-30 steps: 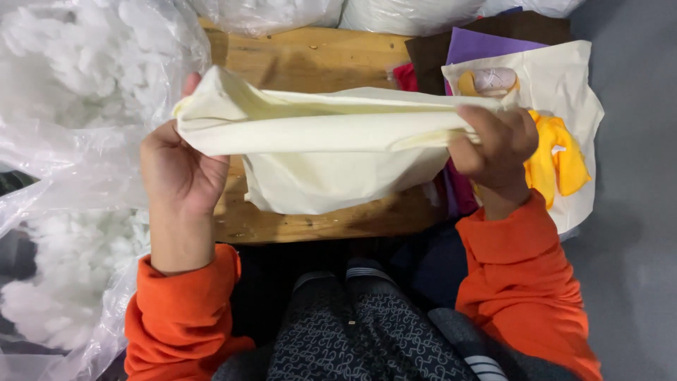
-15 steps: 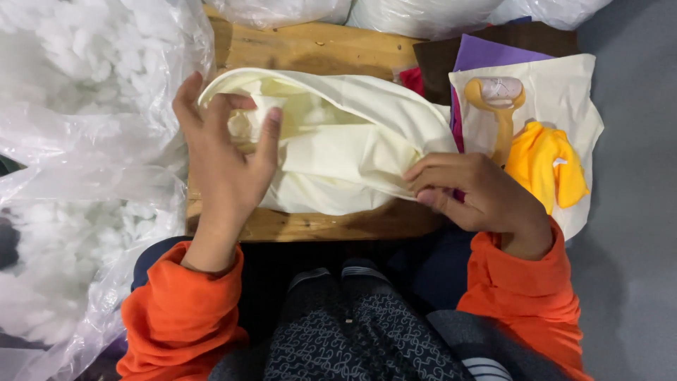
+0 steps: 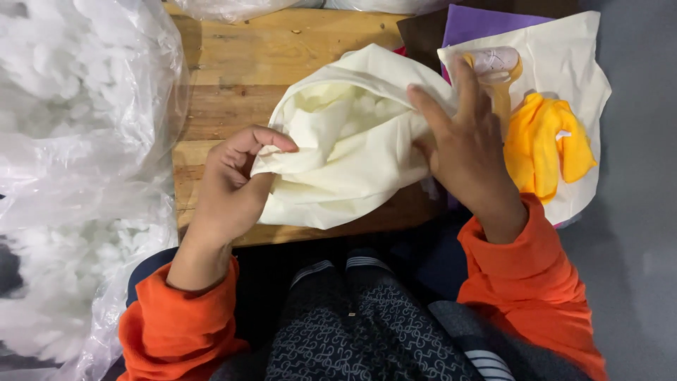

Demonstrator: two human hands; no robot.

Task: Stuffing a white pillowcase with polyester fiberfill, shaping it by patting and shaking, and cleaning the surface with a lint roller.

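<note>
A cream fabric cover [image 3: 345,155] lies bunched on the wooden board [image 3: 233,70], its mouth held open toward me with white stuffing showing inside. My left hand [image 3: 233,183] pinches the cover's left edge between thumb and fingers. My right hand [image 3: 462,144] grips the right edge, fingers spread over the cloth. Both sleeves are orange.
A large clear plastic bag of white stuffing [image 3: 70,141] fills the left side. To the right lie a yellow cloth piece [image 3: 546,144], a small yellow-and-pink figure [image 3: 497,67], a cream fabric sheet [image 3: 564,63] and purple and brown felt [image 3: 472,21]. Grey floor lies beyond.
The cover was stretched flat between both hands, then dropped onto the board. My right hand moved up from the lower edge to the right rim, and the mouth now gapes open.
</note>
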